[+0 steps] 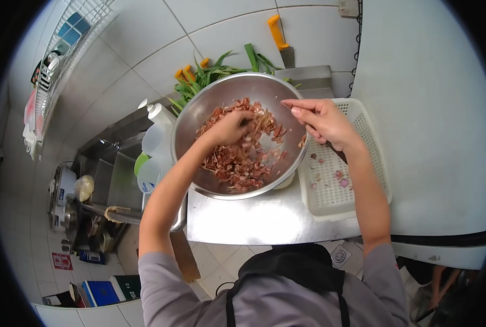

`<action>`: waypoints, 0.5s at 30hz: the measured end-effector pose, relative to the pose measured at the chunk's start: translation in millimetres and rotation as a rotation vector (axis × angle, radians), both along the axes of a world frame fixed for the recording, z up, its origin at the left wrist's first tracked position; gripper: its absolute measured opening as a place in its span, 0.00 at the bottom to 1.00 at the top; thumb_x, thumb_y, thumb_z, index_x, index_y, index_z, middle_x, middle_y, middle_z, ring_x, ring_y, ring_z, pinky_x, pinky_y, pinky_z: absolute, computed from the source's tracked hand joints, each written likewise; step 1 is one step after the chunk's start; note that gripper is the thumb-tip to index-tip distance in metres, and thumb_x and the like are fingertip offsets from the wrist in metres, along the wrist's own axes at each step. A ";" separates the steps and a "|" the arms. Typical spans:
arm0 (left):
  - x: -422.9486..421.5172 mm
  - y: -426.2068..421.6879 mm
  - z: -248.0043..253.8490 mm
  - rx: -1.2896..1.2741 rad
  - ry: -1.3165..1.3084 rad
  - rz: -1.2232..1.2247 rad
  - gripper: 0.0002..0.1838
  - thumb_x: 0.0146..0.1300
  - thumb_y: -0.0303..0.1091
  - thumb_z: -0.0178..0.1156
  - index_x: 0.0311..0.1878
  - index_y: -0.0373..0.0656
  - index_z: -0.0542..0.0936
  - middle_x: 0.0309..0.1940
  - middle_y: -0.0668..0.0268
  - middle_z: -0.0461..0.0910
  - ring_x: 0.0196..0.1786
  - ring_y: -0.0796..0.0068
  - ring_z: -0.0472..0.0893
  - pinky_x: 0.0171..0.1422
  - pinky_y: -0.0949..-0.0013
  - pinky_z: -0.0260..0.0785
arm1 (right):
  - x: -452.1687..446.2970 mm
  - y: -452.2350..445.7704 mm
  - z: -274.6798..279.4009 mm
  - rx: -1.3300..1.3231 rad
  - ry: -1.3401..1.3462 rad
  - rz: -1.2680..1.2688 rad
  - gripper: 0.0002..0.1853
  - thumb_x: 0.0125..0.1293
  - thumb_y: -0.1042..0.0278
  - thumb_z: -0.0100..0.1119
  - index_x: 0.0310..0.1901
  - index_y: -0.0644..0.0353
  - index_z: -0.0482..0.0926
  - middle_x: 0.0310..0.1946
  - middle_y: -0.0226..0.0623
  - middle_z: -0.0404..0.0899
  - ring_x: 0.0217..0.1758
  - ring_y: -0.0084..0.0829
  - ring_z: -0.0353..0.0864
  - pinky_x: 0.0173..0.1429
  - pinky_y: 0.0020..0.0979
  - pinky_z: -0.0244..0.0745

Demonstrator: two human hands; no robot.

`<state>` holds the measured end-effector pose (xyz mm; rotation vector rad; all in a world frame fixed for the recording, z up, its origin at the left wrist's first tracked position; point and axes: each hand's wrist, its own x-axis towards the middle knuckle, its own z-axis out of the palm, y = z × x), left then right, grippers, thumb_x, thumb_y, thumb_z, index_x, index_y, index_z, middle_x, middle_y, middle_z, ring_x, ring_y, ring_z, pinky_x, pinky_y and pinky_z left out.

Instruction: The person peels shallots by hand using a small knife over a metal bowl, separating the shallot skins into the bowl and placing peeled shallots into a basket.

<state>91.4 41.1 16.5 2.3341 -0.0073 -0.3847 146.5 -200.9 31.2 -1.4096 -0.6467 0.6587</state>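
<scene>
A large steel mixing bowl [185, 131] stands on the steel counter, with many reddish-brown shallot skins [234, 166] in it. My left hand [234, 128] is inside the bowl, its fingers curled into a clump of skins; the fingertips are partly hidden and some skins are blurred. Over the bowl's right rim is my right hand [324, 122], closed with the index finger stretched towards the bowl. It grips a small knife [338, 153], whose dark handle shows below the palm; the blade is hard to make out. Several small shallots [343, 182] lie in the white plastic basket [313, 204] beneath my right forearm.
Behind the bowl are green leaves [221, 68] and several orange-handled knives; one knife [277, 34] is against the tiled wall. A white pump bottle [160, 113] and plastic containers [149, 174] stand left, near the sink [120, 174]. Another person's arms [438, 283] show at lower right.
</scene>
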 end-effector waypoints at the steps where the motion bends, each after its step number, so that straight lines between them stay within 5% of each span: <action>1: 5.2 4.5 -3.5 0.228 -0.275 -0.095 0.14 0.54 0.21 0.49 0.45 0.33 0.72 0.37 0.50 0.77 0.44 0.56 0.76 0.50 0.64 0.65 | -1.0 0.8 2.2 0.005 -0.009 -0.006 0.17 0.65 0.66 0.49 0.54 0.63 0.71 0.20 0.21 0.63 0.12 0.09 0.55 0.12 0.15 0.50; 4: 12.9 5.8 -19.1 0.242 -0.489 -0.114 0.16 0.56 0.23 0.47 0.50 0.34 0.71 0.39 0.43 0.75 0.46 0.51 0.75 0.50 0.60 0.65 | -4.9 5.3 5.5 -0.012 -0.039 -0.008 0.17 0.65 0.66 0.49 0.54 0.63 0.71 0.20 0.22 0.63 0.12 0.09 0.55 0.12 0.15 0.50; 11: 6.1 -7.0 -3.5 -0.047 -0.042 0.018 0.26 0.62 0.38 0.50 0.61 0.37 0.62 0.49 0.47 0.72 0.51 0.55 0.73 0.57 0.61 0.62 | -1.8 -3.3 -3.1 -0.007 -0.032 -0.010 0.18 0.65 0.66 0.49 0.54 0.64 0.71 0.20 0.22 0.63 0.12 0.09 0.55 0.12 0.14 0.50; 15: -0.4 0.3 -29.2 0.395 -0.360 -0.110 0.28 0.59 0.40 0.55 0.61 0.43 0.62 0.53 0.50 0.69 0.54 0.56 0.71 0.60 0.61 0.60 | -3.6 -0.6 -3.4 -0.033 -0.023 -0.012 0.18 0.65 0.66 0.49 0.54 0.64 0.71 0.20 0.22 0.63 0.12 0.09 0.55 0.12 0.14 0.50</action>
